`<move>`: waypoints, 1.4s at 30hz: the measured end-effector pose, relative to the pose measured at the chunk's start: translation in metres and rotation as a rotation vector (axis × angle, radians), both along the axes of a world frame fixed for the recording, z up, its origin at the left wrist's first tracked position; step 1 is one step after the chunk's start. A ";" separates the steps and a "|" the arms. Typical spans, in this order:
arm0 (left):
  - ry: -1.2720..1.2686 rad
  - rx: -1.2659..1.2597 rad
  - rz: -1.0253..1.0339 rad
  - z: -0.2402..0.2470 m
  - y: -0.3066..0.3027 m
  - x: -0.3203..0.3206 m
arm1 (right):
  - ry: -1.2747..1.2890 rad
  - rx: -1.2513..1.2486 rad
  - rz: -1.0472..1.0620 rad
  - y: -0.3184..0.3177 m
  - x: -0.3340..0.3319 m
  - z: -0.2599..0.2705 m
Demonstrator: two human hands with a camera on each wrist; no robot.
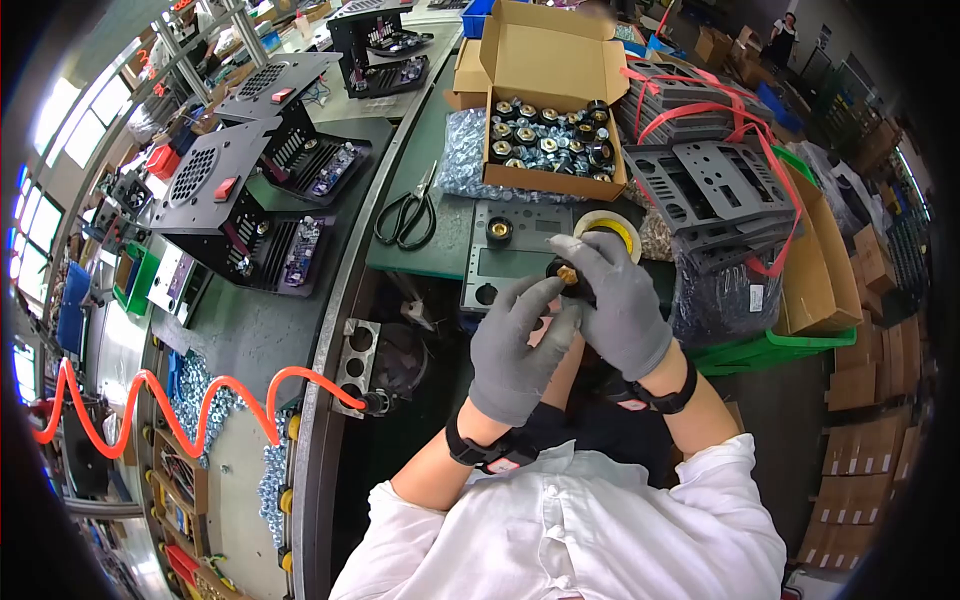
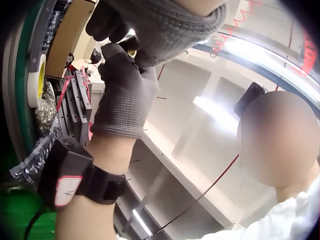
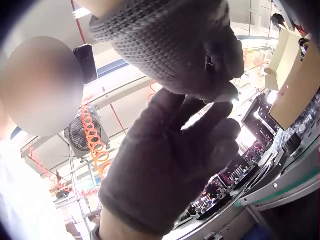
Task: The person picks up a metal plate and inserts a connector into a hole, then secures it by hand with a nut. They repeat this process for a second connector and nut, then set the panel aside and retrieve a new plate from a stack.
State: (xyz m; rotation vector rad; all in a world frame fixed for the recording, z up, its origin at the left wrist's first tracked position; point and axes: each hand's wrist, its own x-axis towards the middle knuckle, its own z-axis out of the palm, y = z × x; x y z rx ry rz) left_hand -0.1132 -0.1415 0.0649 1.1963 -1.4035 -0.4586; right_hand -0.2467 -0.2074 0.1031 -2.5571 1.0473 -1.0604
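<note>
together, grey knit gloves [image 1: 575, 315] around round black knob [image 1: 571, 278]

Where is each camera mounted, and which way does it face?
Head: on the person's head, facing forward and down; shows left hand, right hand, forearms and shirt.
Left wrist: on the left wrist, facing past both gloved hands toward the ceiling; right forearm and blurred head also show.
Right wrist: on the right wrist, facing past both hands toward ceiling and workbench; blurred head shows.
Shared: head and left wrist both show the tape roll.
</note>
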 end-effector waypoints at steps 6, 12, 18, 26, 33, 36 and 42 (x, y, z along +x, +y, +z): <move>0.836 0.255 -0.139 -0.002 -0.010 0.003 | -0.053 -0.203 0.117 0.008 0.004 -0.013; 0.819 0.284 -0.227 0.009 -0.009 0.005 | -0.527 0.219 0.282 -0.002 -0.010 -0.018; -0.238 -0.318 0.073 -0.007 -0.017 -0.005 | -0.569 0.595 0.090 -0.017 -0.004 -0.033; 1.409 0.323 -0.739 -0.010 -0.015 0.015 | -0.212 -0.216 0.338 -0.010 -0.015 -0.004; 1.481 0.258 -0.787 -0.001 -0.029 0.013 | -0.341 0.101 0.007 -0.044 -0.021 -0.020; 1.482 0.236 -0.751 -0.018 -0.038 0.012 | -0.318 0.026 0.112 -0.025 -0.007 -0.010; 1.494 0.219 -0.746 -0.017 -0.045 0.021 | -0.356 0.176 -0.088 -0.047 -0.019 -0.030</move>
